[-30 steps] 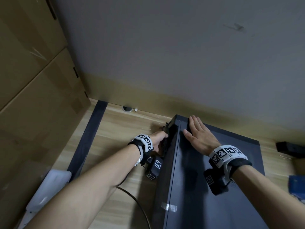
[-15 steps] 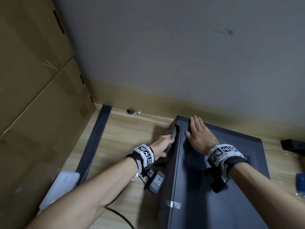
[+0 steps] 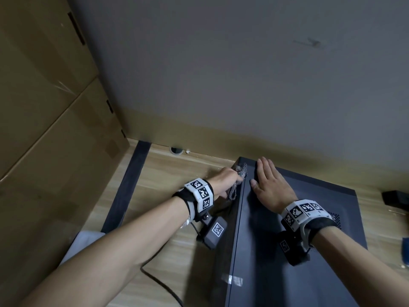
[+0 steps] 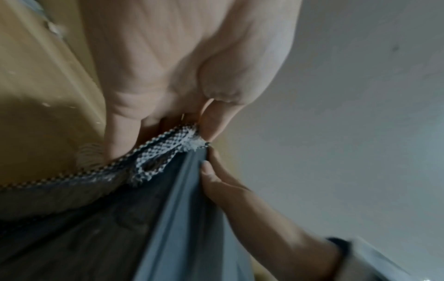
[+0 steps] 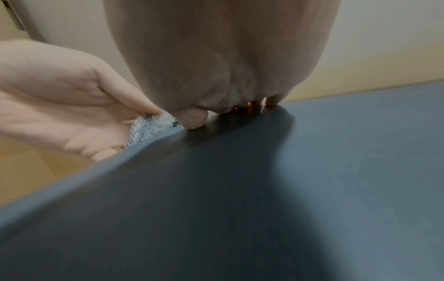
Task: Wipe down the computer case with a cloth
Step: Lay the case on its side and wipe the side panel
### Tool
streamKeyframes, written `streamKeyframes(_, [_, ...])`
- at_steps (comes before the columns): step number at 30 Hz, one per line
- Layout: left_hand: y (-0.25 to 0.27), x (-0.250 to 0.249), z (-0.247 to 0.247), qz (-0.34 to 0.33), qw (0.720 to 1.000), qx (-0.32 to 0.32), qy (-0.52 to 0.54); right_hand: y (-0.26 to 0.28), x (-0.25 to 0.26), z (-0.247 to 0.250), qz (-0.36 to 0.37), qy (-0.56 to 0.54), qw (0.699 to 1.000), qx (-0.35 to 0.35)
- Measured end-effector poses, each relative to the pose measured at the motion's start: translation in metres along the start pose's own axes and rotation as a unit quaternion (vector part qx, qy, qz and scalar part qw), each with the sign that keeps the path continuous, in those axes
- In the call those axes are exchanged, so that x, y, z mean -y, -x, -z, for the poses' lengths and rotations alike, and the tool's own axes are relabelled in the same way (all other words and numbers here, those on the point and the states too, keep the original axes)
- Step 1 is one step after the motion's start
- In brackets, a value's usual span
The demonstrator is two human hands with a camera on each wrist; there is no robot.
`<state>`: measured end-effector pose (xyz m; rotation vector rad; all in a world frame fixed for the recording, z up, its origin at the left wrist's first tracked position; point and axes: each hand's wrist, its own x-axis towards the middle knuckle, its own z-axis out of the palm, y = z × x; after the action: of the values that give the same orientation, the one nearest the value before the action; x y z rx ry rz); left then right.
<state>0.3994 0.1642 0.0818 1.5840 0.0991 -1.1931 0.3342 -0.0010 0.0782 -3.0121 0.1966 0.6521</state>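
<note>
A black computer case [image 3: 287,251] stands on a wooden surface against the wall. My left hand [image 3: 223,180] grips a black-and-white checked cloth [image 3: 240,173] and presses it on the case's left side panel near the far top corner. The left wrist view shows the cloth [image 4: 163,157] bunched under my fingers against the dark panel [image 4: 120,228]. My right hand [image 3: 269,185] lies flat with straight fingers on the case's top near the same corner. In the right wrist view, its fingertips [image 5: 194,121] touch the top [image 5: 264,190], with the cloth [image 5: 149,129] beside them.
Large cardboard boxes [image 3: 48,120] rise at the left. A dark strip [image 3: 128,185] runs along the wooden surface [image 3: 168,173]. A white object [image 3: 84,242] lies near my left forearm, and a black cable [image 3: 159,282] trails beside the case. Dark and blue items [image 3: 396,198] sit at the right edge.
My left hand has slid the cloth up the side panel toward the far top corner. The right hand has stayed flat on the case's top.
</note>
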Motion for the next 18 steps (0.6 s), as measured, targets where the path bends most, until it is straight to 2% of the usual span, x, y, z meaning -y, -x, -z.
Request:
streamKeyframes(3, [-0.008, 0.005, 0.003, 0.048, 0.999, 0.009, 0.019, 0.001, 0.0, 0.002, -0.003, -0.007, 1.0, 0.001])
streamKeyframes(9, [-0.028, 0.028, 0.002, 0.117, 0.991, -0.015, 0.063, 0.003, 0.001, 0.0, -0.008, -0.004, 1.0, 0.001])
streamKeyframes(14, [-0.022, 0.033, -0.001, 0.112, 0.991, -0.034, 0.064, 0.003, 0.002, 0.0, -0.004, 0.002, 1.0, -0.01])
streamKeyframes(18, [-0.011, 0.048, -0.004, 0.104, 0.99, -0.016, 0.093, 0.004, 0.003, 0.001, -0.006, 0.001, 1.0, -0.002])
